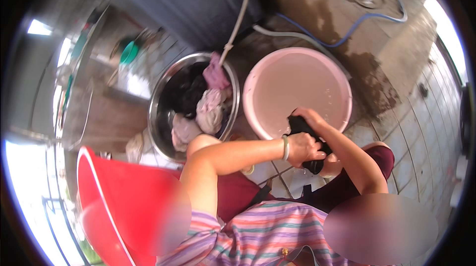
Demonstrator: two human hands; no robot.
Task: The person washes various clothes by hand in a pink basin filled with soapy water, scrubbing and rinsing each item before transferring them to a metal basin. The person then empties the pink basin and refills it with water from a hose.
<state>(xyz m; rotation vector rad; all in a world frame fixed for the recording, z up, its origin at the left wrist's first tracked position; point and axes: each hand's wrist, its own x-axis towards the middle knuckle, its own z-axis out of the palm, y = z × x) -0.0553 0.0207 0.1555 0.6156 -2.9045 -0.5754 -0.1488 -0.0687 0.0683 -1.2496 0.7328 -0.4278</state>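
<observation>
My left hand [305, 149], with a pale bangle at the wrist, is closed on a dark wet cloth [297, 124]. Farther up the cloth, my right hand [310, 117] grips its other end over the near rim of a pink plastic basin [250, 117]. Cloudy water fills the basin. To its left stands a metal basin [152, 121] holding a pink cloth [215, 72], pale wet cloths [210, 111] and dark ones [187, 89]. The lower part of the dark cloth hangs outside the pink basin, above the floor tiles.
A red plastic tub [126, 191] stands at the lower left. A beige hose [241, 13] runs down into the metal basin. A blue hose [349, 37] curves over wet concrete behind the pink basin. A large dark container [189, 2] rises behind; a green bowl [129, 53] is farther left.
</observation>
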